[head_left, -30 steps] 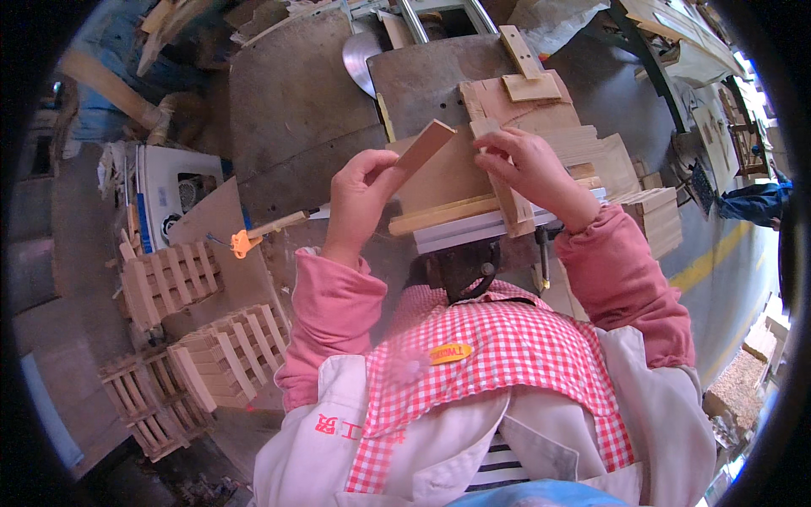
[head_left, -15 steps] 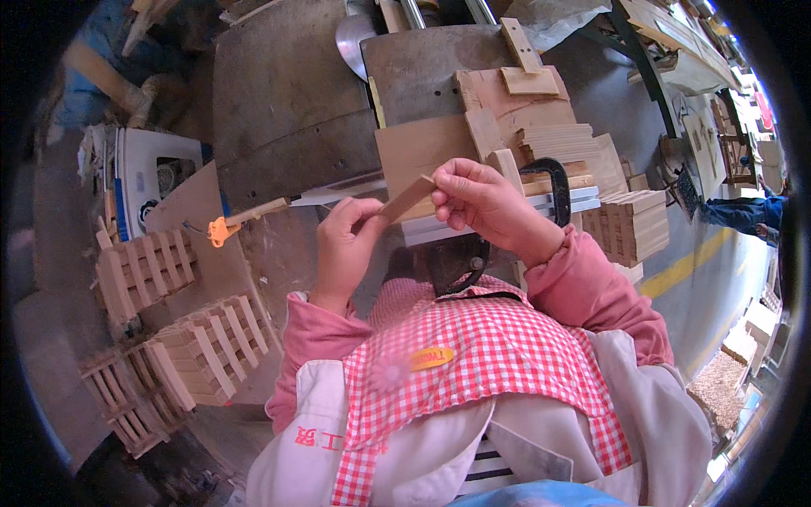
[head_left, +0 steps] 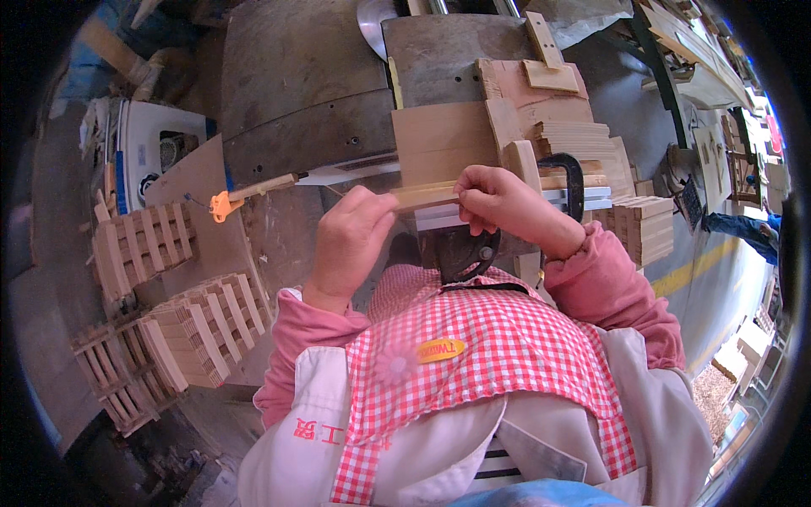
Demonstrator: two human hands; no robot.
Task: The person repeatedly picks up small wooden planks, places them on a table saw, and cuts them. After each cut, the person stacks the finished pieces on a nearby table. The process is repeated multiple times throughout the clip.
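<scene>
Both hands up at chest height over the dark metal bench [head_left: 296,93], a thin wooden slat [head_left: 427,196] held level between them.

Slat: pale, narrow, flat. Looks light and stiff; probably dry softwood, so not slippery, though thin enough to snap if bent hard. Best held at the ends, as it is now, leaving the middle free.

Left hand [head_left: 351,241]: fingers curled closed, pinching the slat's left end between thumb and fingertips. Right hand [head_left: 498,203]: fingers folded down over the slat's right end, clasping it; a second rounded wood piece [head_left: 522,165] stands just behind the knuckles, touching or not I cannot tell.

Around: black clamp [head_left: 574,173] right of the right hand. Stacks of cut slats [head_left: 646,224] further right. Far side, a wood board [head_left: 439,144] lies on the bench. Orange-handled tool [head_left: 253,190] left of the hands. Small slatted crates [head_left: 139,245] piled at left, near side.
</scene>
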